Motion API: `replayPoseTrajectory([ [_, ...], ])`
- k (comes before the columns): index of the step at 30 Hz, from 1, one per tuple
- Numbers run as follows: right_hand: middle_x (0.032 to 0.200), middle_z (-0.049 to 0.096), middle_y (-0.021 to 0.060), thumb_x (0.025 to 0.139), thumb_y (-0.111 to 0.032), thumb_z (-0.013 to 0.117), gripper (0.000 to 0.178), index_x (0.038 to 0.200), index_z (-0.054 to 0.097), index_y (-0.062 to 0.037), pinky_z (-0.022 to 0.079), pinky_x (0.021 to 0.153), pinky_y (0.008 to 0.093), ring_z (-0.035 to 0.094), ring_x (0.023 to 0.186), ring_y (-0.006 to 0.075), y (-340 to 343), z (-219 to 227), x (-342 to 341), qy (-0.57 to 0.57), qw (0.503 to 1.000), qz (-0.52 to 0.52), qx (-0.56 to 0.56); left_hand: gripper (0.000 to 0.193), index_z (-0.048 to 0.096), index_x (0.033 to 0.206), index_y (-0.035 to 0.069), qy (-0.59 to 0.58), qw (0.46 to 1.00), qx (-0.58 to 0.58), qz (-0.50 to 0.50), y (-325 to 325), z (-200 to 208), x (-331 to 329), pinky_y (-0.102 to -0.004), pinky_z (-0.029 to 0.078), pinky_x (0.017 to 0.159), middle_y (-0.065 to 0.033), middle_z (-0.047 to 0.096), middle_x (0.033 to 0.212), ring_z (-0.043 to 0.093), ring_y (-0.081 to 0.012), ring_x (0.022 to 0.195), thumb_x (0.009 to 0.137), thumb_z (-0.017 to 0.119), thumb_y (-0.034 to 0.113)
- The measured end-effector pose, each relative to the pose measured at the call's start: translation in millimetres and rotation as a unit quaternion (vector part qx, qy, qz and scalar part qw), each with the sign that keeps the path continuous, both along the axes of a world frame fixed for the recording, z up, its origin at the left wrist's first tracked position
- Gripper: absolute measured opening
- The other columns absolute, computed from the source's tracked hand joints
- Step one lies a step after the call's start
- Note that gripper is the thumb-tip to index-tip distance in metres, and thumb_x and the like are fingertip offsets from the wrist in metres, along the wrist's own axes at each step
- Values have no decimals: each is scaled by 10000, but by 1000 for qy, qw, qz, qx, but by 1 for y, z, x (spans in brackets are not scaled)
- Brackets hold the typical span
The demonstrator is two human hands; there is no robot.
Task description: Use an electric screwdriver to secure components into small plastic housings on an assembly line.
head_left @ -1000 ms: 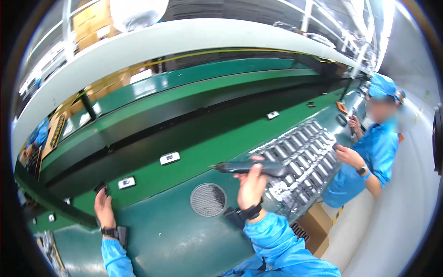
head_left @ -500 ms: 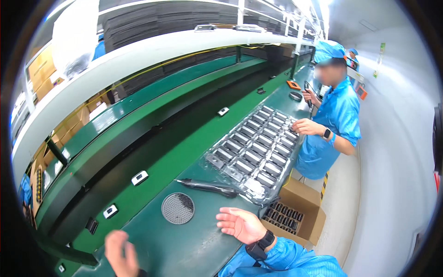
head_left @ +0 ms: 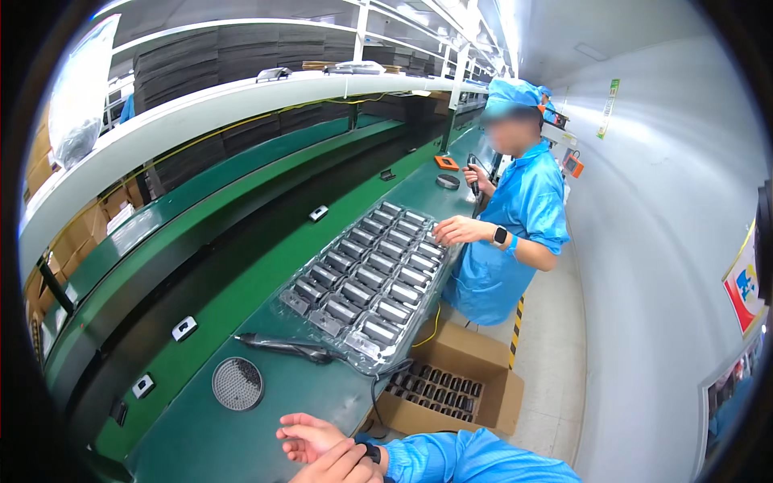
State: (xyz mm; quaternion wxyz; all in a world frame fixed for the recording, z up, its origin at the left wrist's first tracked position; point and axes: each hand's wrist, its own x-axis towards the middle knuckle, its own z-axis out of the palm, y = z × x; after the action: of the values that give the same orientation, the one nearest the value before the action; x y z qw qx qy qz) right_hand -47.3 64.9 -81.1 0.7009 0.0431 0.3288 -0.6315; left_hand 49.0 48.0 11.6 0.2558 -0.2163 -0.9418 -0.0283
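Observation:
My right hand (head_left: 307, 435) is above the near bench edge, palm turned up and fingers loosely apart, holding nothing. Across its wrist lies my left hand (head_left: 338, 464), with fingers closed over the black wristband (head_left: 372, 452). Closest to them on the green bench are a round grey perforated dish (head_left: 233, 390), its upper right side dark with small pieces, and a black electric screwdriver (head_left: 283, 347) lying on its side. Beyond these a clear plastic tray (head_left: 324, 323) carries rows of black and silver device housings (head_left: 370, 278).
Below the bench at right stands an open carton (head_left: 501, 394) filled with black parts. A green conveyor (head_left: 233, 291) along the left carries spaced small white devices (head_left: 184, 328). A co-worker (head_left: 515, 217) in blue reaches to the tray's far end, holding a screwdriver (head_left: 473, 179).
My view has swung right, so the bench appears farther left. My hands, apart before, have come together, the left now on the right wrist.

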Motion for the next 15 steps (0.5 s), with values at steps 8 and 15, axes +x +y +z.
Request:
replayPoseTrajectory([
  [8, 956, 630, 50, 1023, -130, 632, 167, 1143, 532, -72, 522, 576, 296, 635, 702, 143, -11, 25, -12, 461, 850, 133, -218, 342, 665, 1079, -9, 8, 994, 70, 77, 6, 12, -14, -482, 533, 1001, -176, 644, 1023, 656, -347, 1061, 816, 659, 210],
  [15, 922, 686, 74, 983, -302, 633, 253, 1039, 615, -56, 531, 781, 338, 683, 916, 207, -12, -11, -1, 790, 447, 188, -375, 371, 646, 968, 43, -188, 921, 263, 217, -6, 41, -21, -466, 510, 789, -140, 624, 942, 635, -383, 929, 736, 851, 247],
])
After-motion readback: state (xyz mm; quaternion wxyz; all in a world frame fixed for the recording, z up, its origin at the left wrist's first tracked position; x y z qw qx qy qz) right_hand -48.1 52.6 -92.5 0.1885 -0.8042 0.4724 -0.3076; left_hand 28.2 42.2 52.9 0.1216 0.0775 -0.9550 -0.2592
